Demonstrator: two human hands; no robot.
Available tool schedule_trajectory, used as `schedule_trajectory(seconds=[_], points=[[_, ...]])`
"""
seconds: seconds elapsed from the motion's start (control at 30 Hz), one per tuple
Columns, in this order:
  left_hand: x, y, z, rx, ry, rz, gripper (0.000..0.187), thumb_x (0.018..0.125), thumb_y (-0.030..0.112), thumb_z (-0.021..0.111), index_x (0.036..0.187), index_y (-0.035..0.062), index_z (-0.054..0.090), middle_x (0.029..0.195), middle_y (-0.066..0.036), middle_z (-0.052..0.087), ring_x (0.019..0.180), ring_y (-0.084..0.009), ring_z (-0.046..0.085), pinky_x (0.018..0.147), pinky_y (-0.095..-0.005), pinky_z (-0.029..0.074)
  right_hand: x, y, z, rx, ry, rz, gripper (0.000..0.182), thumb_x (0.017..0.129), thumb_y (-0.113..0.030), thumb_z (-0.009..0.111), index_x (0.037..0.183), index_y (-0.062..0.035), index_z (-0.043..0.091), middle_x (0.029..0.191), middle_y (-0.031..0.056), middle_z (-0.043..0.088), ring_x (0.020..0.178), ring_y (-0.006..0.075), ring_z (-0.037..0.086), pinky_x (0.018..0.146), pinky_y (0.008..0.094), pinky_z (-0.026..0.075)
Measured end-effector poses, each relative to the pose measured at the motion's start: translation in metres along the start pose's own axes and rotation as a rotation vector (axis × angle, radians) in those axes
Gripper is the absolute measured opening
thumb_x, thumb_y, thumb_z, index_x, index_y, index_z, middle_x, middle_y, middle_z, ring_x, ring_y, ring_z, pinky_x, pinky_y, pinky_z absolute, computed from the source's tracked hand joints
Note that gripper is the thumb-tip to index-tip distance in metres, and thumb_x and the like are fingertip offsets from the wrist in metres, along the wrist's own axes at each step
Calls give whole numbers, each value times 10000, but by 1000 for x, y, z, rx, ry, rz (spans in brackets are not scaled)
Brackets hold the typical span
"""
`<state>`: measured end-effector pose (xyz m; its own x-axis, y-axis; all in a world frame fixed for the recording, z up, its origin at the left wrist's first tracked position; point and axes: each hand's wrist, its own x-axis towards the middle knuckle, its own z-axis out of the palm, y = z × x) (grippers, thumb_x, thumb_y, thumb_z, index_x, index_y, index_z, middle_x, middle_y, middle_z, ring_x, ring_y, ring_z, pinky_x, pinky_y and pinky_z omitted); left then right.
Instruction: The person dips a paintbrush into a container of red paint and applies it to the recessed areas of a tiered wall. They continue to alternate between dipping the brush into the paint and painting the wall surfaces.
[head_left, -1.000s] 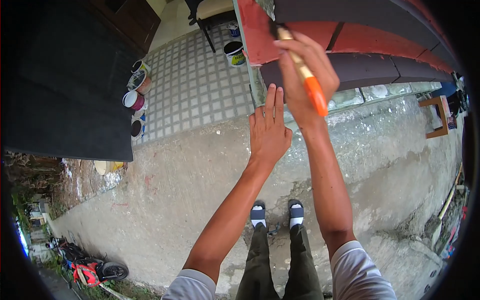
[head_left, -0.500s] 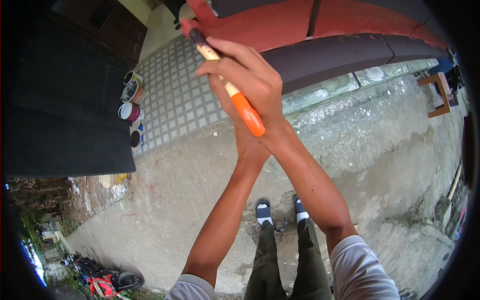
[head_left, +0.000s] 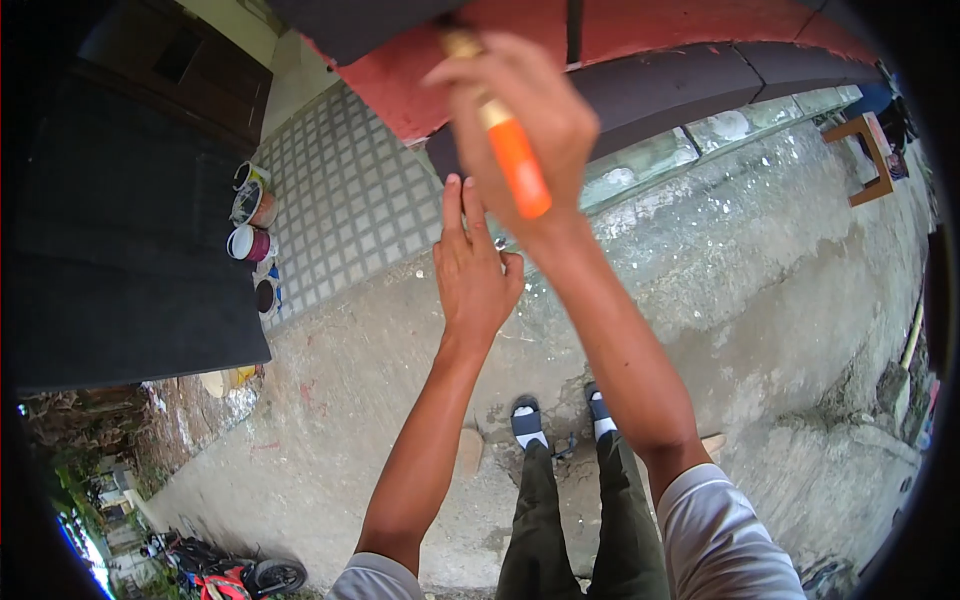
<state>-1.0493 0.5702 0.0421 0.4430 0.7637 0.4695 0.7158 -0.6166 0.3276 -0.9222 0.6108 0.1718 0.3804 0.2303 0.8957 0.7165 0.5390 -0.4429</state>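
My right hand (head_left: 553, 125), blurred by motion, is closed around a paintbrush (head_left: 522, 172) with an orange-tipped wooden handle. The brush's dark end points up to the border between a red painted band (head_left: 395, 92) and a dark panel (head_left: 365, 22) above it. Its bristles are blurred, so I cannot make out their contact. Below and left of it, my left hand (head_left: 470, 280) is open and holds nothing. Its outstretched fingertips reach the end of the dark lower ledge (head_left: 660, 98), apparently touching it.
Several paint buckets (head_left: 250, 242) line the left side of the checkered tile floor (head_left: 350, 190). A wooden frame-like piece (head_left: 876, 165) stands at the right. A motorcycle (head_left: 225, 580) is at lower left. My sandalled feet (head_left: 527, 415) stand on rough concrete.
My right hand has moved the brush up and right, away from the red band's left corner. My left hand now shows apart from the right wrist, fingers stretched to the ledge.
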Motion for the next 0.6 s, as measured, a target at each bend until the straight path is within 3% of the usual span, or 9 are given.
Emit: schedule_trajectory(seconds=[0.13,0.2,0.27,0.33,0.43,0.53,0.6], points=[[1,3,-4,-7,-28,-16,996,721,3,697,1606,-43,241,1652,-302,240,1176,-406,605,911,-483,485,-2,0,-13,234,-118,39,199,790,26,736,942,-83,802,1048,159,756,940,277,755,824,334,588],[4,6,-9,-37,-61,-42,996,747,28,718,1610,-38,224,1671,-283,183,1250,-454,555,961,-481,484,6,32,-33,92,-100,14,176,830,41,727,950,-64,801,1102,157,762,1023,255,746,883,334,579],[4,8,-10,-52,-71,-52,1014,747,30,720,1615,-42,201,1683,-273,150,1287,-478,531,990,-481,482,11,56,-46,-21,46,18,140,855,-31,704,956,-79,789,1042,157,762,1022,294,745,853,388,589],[4,8,-9,-43,-59,-39,1047,722,8,703,1620,-54,170,1686,-274,140,1288,-480,534,997,-483,482,7,59,-50,-66,114,32,160,847,25,708,950,-63,794,1086,181,752,1042,291,742,884,369,581],[4,9,-7,-49,-4,-31,1043,717,-3,717,1621,-50,198,1669,-295,207,1194,-409,593,924,-471,490,-14,51,-30,-126,92,-13,159,829,17,727,944,-76,786,1121,174,734,1020,318,731,855,380,585],[-2,2,2,-21,-22,-34,1005,750,42,768,1602,-35,243,1641,-293,249,1217,-421,578,931,-475,488,-43,9,-1,-22,-80,63,182,807,73,722,919,-55,787,1170,181,735,1028,319,738,870,363,583],[-5,-7,8,-329,-110,-140,810,794,115,807,1468,1,373,1505,-249,421,1233,-410,577,928,-481,486,-57,-15,5,158,-188,103,168,800,54,734,917,-56,785,1176,171,734,1012,317,735,872,361,582]])
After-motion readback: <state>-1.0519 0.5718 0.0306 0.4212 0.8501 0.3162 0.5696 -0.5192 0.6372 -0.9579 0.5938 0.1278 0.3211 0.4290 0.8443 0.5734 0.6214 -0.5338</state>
